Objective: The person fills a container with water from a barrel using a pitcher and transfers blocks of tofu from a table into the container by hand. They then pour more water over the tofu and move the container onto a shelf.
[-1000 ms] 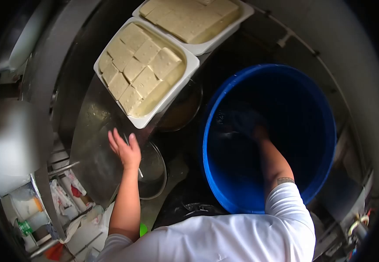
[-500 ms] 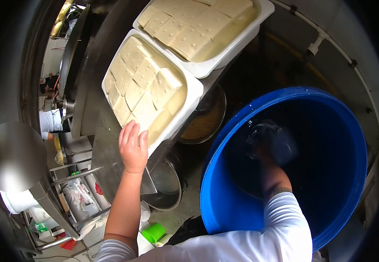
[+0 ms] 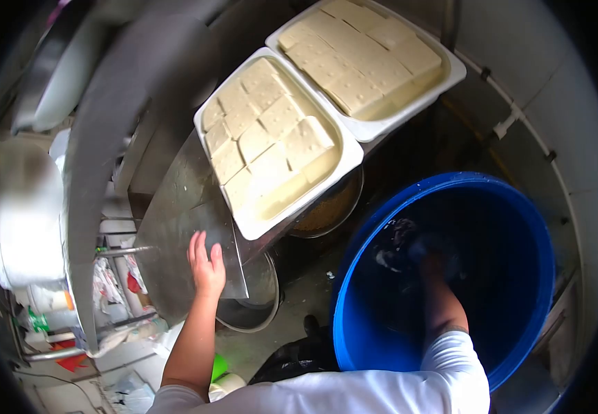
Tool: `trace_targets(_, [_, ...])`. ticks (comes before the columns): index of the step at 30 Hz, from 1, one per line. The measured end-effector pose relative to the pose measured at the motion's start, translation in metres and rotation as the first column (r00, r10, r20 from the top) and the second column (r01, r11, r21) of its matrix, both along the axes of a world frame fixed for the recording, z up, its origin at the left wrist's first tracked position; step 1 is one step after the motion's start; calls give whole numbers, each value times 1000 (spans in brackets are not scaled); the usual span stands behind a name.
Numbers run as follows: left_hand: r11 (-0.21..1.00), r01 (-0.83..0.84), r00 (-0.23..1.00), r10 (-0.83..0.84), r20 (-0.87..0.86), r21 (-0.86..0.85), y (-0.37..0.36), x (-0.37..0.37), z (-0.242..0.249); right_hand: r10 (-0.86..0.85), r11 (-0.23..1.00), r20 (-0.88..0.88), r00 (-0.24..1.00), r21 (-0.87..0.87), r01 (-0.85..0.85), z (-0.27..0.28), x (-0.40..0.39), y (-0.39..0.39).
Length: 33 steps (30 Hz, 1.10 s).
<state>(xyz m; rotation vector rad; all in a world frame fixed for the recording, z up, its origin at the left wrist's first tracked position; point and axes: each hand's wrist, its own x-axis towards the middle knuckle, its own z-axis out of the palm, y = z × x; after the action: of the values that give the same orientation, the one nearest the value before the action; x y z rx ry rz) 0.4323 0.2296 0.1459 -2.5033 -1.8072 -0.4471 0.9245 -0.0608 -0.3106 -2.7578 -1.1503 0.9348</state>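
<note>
My left hand (image 3: 207, 265) is open over the metal table (image 3: 188, 207), fingers apart, holding nothing, below the near white tray (image 3: 351, 165). That tray holds pale tofu-like blocks (image 3: 268, 117) in liquid. A second white tray (image 3: 453, 74) with more such blocks (image 3: 361, 58) adjoins it at the upper right. My right arm reaches down into a large blue barrel (image 3: 354, 310). The right hand (image 3: 431, 259) is low inside it, in dark water, blurred; its fingers and whatever they hold cannot be made out.
Under the table edge are a metal bowl with brown contents (image 3: 323, 215) and an empty-looking metal basin (image 3: 251, 307). A white bucket (image 3: 26, 262) and a rack with bags (image 3: 123, 252) stand at the left. A pipe (image 3: 530, 134) runs along the right wall.
The view has shifted, so the trays appear farther right. My left hand has come away from the near tray's edge. My right hand is still down in the barrel.
</note>
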Motion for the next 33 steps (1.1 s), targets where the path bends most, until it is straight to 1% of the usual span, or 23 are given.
trace_targets(1, [1000, -18, 999, 18, 31, 12, -20, -34, -13, 31, 990, -20, 999, -133, -33, 35, 12, 1])
trace_targets(2, [985, -106, 993, 98, -64, -134, -41, -57, -19, 127, 992, 57, 990, 6, -127, 63, 16, -10])
trace_targets(3, [941, -204, 973, 163, -166, -271, -60, -74, -22, 216, 962, 142, 966, 138, -235, 87, 15, -23])
trace_targets(5, [846, -193, 963, 67, -262, -497, -91, -87, -24, 79, 994, 121, 989, 67, -88, 145, 3, -19])
trace_targets(6, [806, -153, 967, 2, -255, -572, -100, -86, -26, -35, 999, 8, 999, 36, 34, 168, 4, -22])
trace_targets(7, [827, -134, 974, 8, -227, -546, -110, -81, -28, -152, 988, -97, 984, -2, 153, 193, 7, -23])
trace_targets(9, [846, -177, 973, 75, -216, -503, -111, -70, -23, -230, 932, -138, 963, 254, 259, 260, -8, -40])
trace_targets(12, [918, -107, 980, 33, -196, -383, -103, -81, -45, -168, 872, -105, 980, 448, 198, 360, -44, -56])
trace_targets(13, [920, -94, 986, 32, -166, -381, -100, -84, -47, -166, 846, -96, 982, 498, 191, 389, -55, -60])
trace_targets(15, [920, -83, 986, 19, -167, -383, -98, -89, -51, -150, 860, -106, 983, 476, 183, 448, -71, -61])
trace_targets(17, [908, -68, 991, 15, -129, -414, -93, -96, -52, -84, 729, -153, 985, 664, 166, 459, -68, -71])
trace_targets(18, [899, -47, 994, 1, -106, -436, -92, -97, -46, -29, 756, -65, 997, 652, 65, 491, -80, -66])
trace_targets(19, [901, -15, 994, -33, -104, -433, -92, -99, -46, 25, 775, 18, 1000, 631, -31, 540, -97, -60])
trace_targets(21, [899, 60, 991, -104, -79, -434, -93, -106, -39, 200, 645, 323, 925, 667, -372, 628, -155, -41])
trace_targets(23, [931, 73, 993, -103, -65, -356, -96, -106, -46, 309, 522, 403, 862, 686, -507, 690, -204, -20])
trace_targets(24, [927, 101, 989, -131, -61, -361, -100, -105, -30, 347, 476, 409, 844, 699, -534, 711, -224, -10])
trace_targets(25, [950, 136, 989, -146, -15, -282, -103, -106, -25, 389, 457, 414, 823, 689, -563, 728, -241, -2])
trace_targets(27, [908, 146, 987, -158, 3, -393, -105, -105, 13, 500, 439, 372, 782, 669, -600, 758, -279, 14])
trace_targets(28, [908, 146, 988, -155, 9, -393, -105, -106, 31, 560, 444, 353, 749, 636, -631, 762, -293, 24])
trace_targets(29, [880, 165, 980, -196, -24, -446, -105, -108, 46, 617, 448, 329, 715, 600, -663, 765, -306, 33])
trace_targets(30, [849, 179, 970, -235, -53, -497, -107, -112, 58, 652, 512, 272, 707, 530, -676, 774, -327, 40])
trace_targets(31, [850, 177, 972, -230, -47, -497, -109, -120, 66, 737, 447, 261, 623, 503, -740, 776, -342, 50])
trace_targets(33, [807, 295, 947, -319, 43, -511, -115, -135, 75, 829, 336, 271, 489, 457, -823, 770, -373, 66])
